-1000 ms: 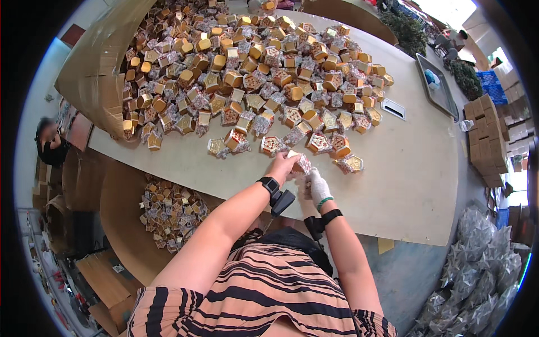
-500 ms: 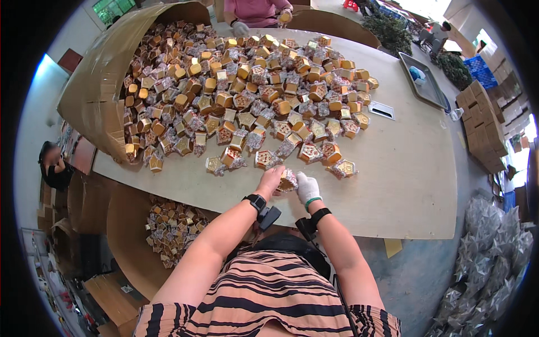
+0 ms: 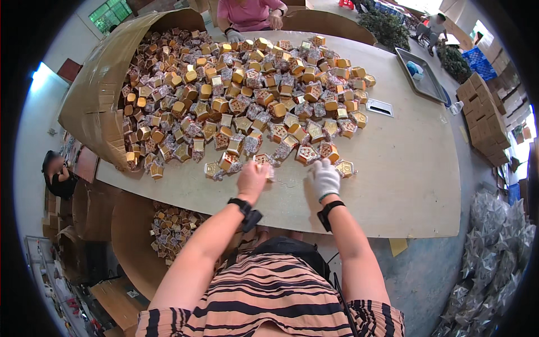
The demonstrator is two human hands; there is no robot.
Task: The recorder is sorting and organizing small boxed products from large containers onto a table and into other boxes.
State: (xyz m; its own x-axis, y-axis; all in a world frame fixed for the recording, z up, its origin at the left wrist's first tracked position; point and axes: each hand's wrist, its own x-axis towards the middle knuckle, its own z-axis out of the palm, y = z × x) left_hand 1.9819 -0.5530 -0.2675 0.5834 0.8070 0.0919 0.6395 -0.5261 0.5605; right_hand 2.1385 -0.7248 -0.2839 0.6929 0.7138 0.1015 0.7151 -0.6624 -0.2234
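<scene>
Small gold house-shaped ornaments (image 3: 278,133), many with clear wrap bunched round them, lie heaped on the pale table (image 3: 393,185). My bare left hand (image 3: 251,181) is closed at the near edge of the heap. A wrapped ornament (image 3: 270,174), smeared by motion and partly hidden, shows at its fingers. My right hand (image 3: 325,181), in a white glove, has its fingers stretched forward. Their tips reach a red-and-gold ornament (image 3: 329,151) at the near edge of the heap; whether they touch it I cannot tell. Another gold ornament (image 3: 345,168) lies just right of those fingertips.
A big cardboard container (image 3: 92,101) lies tipped at the table's left, ornaments spilling from it. Below the near edge, another cardboard bin (image 3: 132,241) holds more pieces. A metal tray (image 3: 421,76) sits far right. Across the table stands a person in pink (image 3: 247,14).
My hands have come apart from the ornament they both held. The left has moved left with it, while the right has moved right and forward toward the heap.
</scene>
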